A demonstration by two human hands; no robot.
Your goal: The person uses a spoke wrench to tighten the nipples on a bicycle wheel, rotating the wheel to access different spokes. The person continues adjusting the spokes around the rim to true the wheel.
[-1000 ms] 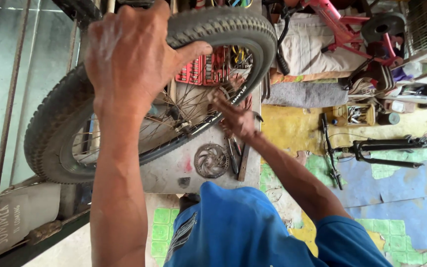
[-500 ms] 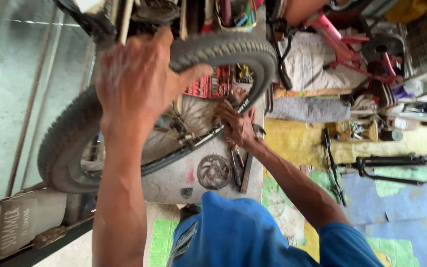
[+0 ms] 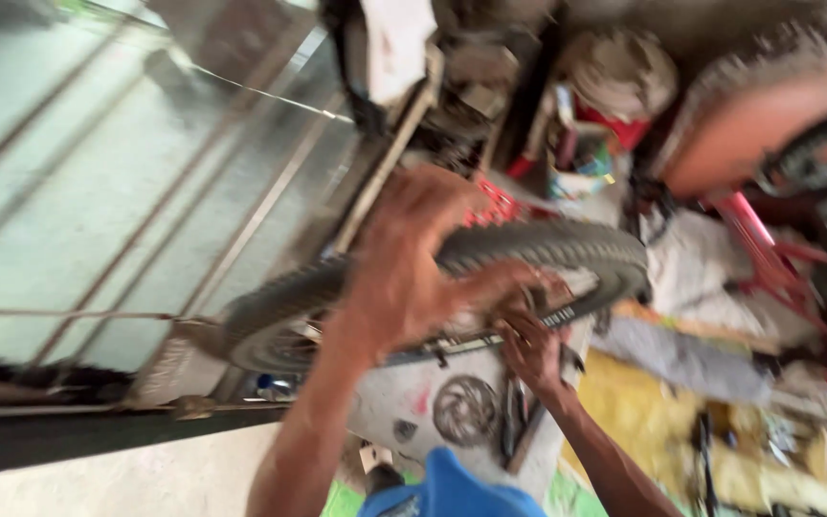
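One black rubber tyre (image 3: 547,251) with a ridged, knobbly tread lies nearly flat across our view, above a pale bench (image 3: 413,402) that carries one round metal disc (image 3: 464,410). Our two hands are both on it: the left hand (image 3: 413,278) is draped over the top of the tread with fingers curled down around it in a firm clasp, while the right hand (image 3: 531,349) sits beneath at the rim edge, its fingers bent, though blur keeps us from telling whether they pinch anything.
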